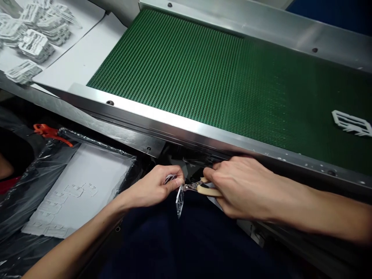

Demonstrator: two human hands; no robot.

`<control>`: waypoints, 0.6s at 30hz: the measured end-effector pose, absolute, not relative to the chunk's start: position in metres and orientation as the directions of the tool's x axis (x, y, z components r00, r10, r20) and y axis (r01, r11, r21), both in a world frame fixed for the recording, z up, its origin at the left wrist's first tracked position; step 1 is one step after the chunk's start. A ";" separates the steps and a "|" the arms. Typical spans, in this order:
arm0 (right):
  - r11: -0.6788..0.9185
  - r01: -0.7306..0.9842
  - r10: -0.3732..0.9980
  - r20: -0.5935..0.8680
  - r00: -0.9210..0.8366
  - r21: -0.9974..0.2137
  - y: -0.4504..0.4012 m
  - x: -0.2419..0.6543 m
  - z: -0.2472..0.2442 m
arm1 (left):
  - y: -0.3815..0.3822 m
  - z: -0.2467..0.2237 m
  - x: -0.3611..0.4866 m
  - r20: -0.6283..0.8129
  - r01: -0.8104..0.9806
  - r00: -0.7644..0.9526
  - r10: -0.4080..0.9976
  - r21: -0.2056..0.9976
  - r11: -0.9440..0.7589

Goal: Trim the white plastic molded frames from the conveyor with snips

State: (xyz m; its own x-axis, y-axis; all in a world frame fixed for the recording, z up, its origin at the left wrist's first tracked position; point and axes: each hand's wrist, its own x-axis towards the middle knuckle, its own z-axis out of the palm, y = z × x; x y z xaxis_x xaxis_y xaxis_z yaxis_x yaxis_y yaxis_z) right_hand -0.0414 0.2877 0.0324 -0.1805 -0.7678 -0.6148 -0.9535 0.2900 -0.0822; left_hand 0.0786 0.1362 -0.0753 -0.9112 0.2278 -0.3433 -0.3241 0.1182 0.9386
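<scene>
In front of the conveyor's edge, my left hand (158,186) pinches a white plastic frame (179,203) between thumb and fingers; part of it hangs below the fingertips. My right hand (240,188) is closed round the cream handles of a pair of side cutters (208,190). The metal jaws of the cutters meet the white frame close to my left thumb. Whether the blades are parted is too small to tell. Another white plastic frame (352,123) lies on the green belt at the right.
A green ribbed conveyor belt (174,62) runs between metal rails (186,126). Several stacks of white plastic parts (36,44) stand at the upper left. Below them is a plastic-lined box (87,166) with flat white parts inside and an orange clamp-like tool (50,131) at its rim. Part of another person's arm (5,167) shows at the left edge.
</scene>
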 end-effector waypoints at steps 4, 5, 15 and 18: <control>0.500 -0.846 -0.692 -0.672 -0.264 -0.183 0.301 -0.047 0.024 | 0.135 -0.080 0.081 -0.381 -0.372 -0.909 0.168 0.925 0.083; 0.580 -0.785 -0.657 -0.694 -0.295 -0.216 0.306 -0.048 0.020 | 0.135 -0.082 0.081 -0.387 -0.383 -0.909 0.153 0.922 0.055; 0.561 0.157 -0.718 -0.572 -0.398 -0.813 0.318 -0.001 -0.103 | 0.135 -0.122 0.087 -0.505 -0.458 -0.863 0.012 0.773 -0.438; 0.483 0.226 -0.703 -0.528 -0.476 -0.846 0.309 0.010 -0.115 | 0.135 -0.141 0.092 -0.618 -0.456 -0.786 0.005 0.573 -0.681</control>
